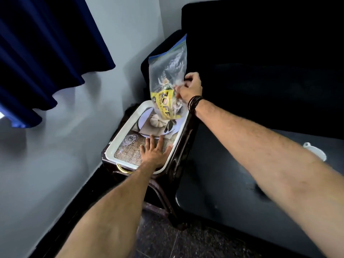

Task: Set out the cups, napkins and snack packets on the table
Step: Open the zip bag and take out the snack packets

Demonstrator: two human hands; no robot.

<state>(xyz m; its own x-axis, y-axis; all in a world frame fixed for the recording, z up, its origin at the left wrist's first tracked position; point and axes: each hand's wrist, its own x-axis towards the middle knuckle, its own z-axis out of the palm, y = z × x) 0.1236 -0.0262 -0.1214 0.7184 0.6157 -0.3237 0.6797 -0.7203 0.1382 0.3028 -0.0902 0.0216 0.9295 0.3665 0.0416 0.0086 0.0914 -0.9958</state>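
Note:
A clear zip bag (167, 71) with a blue top strip holds a yellow snack packet (161, 103) and other packets. My right hand (189, 88) grips the bag's right side and holds it upright over the far end of a white tray (122, 131). The tray has a printed picture on its floor and rests on a dark stool (178, 155). My left hand (155, 151) lies flat, fingers spread, on the tray's near end. A white cup (316, 151) stands on the black table (242, 183) at the right, partly hidden behind my right forearm.
A black sofa (260, 53) fills the back right. A grey wall (74, 127) and a dark blue curtain (46, 53) are on the left. Dark speckled floor (176, 244) shows below the stool.

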